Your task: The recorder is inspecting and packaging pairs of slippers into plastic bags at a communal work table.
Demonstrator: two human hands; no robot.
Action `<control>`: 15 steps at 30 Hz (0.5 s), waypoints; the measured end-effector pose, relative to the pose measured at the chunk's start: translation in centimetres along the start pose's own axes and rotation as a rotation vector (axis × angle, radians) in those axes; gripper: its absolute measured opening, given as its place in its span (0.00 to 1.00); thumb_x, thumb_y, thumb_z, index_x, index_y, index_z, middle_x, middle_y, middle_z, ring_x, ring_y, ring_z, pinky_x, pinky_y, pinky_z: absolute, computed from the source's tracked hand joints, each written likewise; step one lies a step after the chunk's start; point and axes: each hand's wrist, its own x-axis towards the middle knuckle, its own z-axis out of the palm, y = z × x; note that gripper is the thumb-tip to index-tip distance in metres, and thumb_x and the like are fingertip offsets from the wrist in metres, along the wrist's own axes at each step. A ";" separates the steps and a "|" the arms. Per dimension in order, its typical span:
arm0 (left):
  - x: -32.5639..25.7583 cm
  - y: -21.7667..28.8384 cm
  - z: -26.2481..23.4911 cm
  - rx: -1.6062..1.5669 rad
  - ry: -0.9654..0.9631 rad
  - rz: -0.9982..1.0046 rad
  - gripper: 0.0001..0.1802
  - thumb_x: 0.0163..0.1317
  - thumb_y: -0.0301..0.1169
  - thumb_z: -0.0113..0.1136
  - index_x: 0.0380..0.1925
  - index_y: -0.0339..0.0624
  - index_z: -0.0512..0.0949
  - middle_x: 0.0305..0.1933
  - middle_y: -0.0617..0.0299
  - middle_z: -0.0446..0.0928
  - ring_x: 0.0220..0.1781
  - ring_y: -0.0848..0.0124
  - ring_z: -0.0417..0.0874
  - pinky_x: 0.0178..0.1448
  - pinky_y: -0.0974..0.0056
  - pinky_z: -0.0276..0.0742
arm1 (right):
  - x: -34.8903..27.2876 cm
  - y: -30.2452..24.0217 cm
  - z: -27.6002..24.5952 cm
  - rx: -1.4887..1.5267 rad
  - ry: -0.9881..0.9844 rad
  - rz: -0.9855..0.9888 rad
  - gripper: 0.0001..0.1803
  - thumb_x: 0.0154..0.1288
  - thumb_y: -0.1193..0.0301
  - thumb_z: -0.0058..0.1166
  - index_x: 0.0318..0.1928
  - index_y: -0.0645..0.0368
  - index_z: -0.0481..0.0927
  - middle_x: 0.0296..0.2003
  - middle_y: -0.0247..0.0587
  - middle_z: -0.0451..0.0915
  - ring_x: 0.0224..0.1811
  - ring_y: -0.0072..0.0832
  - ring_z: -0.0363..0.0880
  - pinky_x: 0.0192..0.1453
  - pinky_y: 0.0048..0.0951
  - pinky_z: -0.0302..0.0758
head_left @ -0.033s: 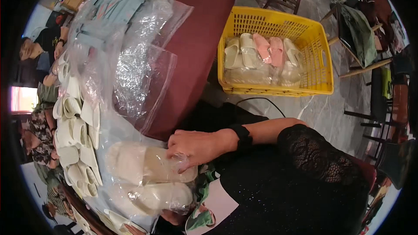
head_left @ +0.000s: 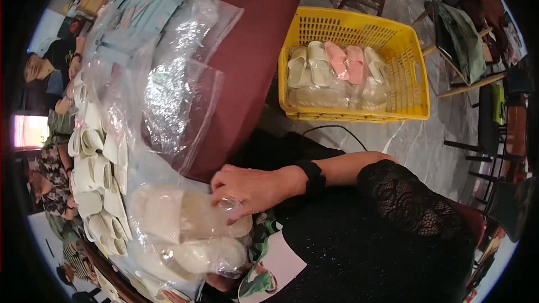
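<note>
My right hand [head_left: 247, 188] reaches left across my lap, a black band on its wrist. Its fingers pinch the mouth of a clear plastic bag [head_left: 168, 252] that holds a pair of cream slippers [head_left: 185, 219]. The bag lies at the near edge of the maroon table [head_left: 264, 39]. A second cream slipper [head_left: 208, 255] sits lower in the same wrapping. Under the bag, at the bottom edge, a sliver of what looks like my left hand [head_left: 222, 283] shows; its fingers are hidden.
A yellow plastic basket [head_left: 415, 78] on the floor to the right holds bagged cream and pink slippers. Rows of loose cream slippers [head_left: 92, 174] line the table's left side beside a pile of empty clear bags [head_left: 174, 95]. Other people [head_left: 39, 67] sit far left.
</note>
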 end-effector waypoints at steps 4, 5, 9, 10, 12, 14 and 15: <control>4.4 3.0 2.9 0.163 -0.094 0.100 0.27 0.54 0.33 0.62 0.52 0.31 0.70 0.47 0.52 0.76 0.52 0.62 0.76 0.58 0.58 0.72 | -1.8 -0.9 -2.5 0.209 0.502 -0.134 0.43 0.50 0.65 0.69 0.64 0.60 0.60 0.56 0.49 0.62 0.57 0.41 0.66 0.62 0.32 0.64; 7.3 4.5 5.5 0.200 -0.113 0.129 0.26 0.55 0.32 0.61 0.52 0.32 0.70 0.48 0.52 0.76 0.52 0.62 0.76 0.58 0.58 0.71 | -2.2 -1.1 -2.9 0.596 0.561 -0.013 0.42 0.53 0.67 0.67 0.64 0.60 0.58 0.57 0.47 0.63 0.58 0.38 0.67 0.62 0.31 0.65; 6.3 2.8 1.0 0.326 -0.221 0.274 0.22 0.58 0.30 0.56 0.53 0.33 0.70 0.50 0.53 0.75 0.54 0.63 0.74 0.59 0.58 0.71 | -5.0 -0.2 -4.9 1.541 0.566 -0.005 0.33 0.67 0.65 0.55 0.66 0.59 0.56 0.58 0.38 0.69 0.60 0.29 0.69 0.63 0.30 0.67; 6.0 4.2 1.6 0.365 -0.232 0.303 0.21 0.59 0.30 0.55 0.53 0.33 0.70 0.51 0.53 0.75 0.55 0.63 0.74 0.59 0.58 0.70 | -5.4 -0.8 -5.2 1.799 0.596 -0.079 0.32 0.69 0.64 0.52 0.67 0.58 0.55 0.58 0.36 0.70 0.60 0.28 0.69 0.64 0.32 0.67; 13.6 6.4 7.8 0.436 -0.251 0.361 0.20 0.61 0.29 0.53 0.53 0.34 0.70 0.52 0.53 0.74 0.56 0.63 0.73 0.60 0.59 0.70 | -6.4 -1.3 -5.7 1.616 0.783 0.013 0.31 0.72 0.57 0.44 0.68 0.58 0.55 0.62 0.37 0.68 0.64 0.29 0.67 0.68 0.36 0.64; 15.9 8.1 10.8 0.495 -0.290 0.432 0.18 0.63 0.28 0.51 0.53 0.35 0.70 0.53 0.54 0.74 0.57 0.63 0.73 0.60 0.59 0.70 | -8.4 0.4 -6.2 1.659 0.888 -0.244 0.31 0.74 0.54 0.36 0.69 0.58 0.54 0.66 0.40 0.63 0.67 0.32 0.63 0.71 0.39 0.59; 15.5 8.5 10.4 0.575 -0.244 0.413 0.18 0.64 0.28 0.50 0.53 0.35 0.70 0.54 0.54 0.74 0.57 0.63 0.72 0.61 0.59 0.69 | -7.2 0.4 -6.4 1.638 0.791 -0.372 0.32 0.75 0.51 0.29 0.69 0.59 0.54 0.67 0.41 0.61 0.68 0.33 0.61 0.72 0.39 0.56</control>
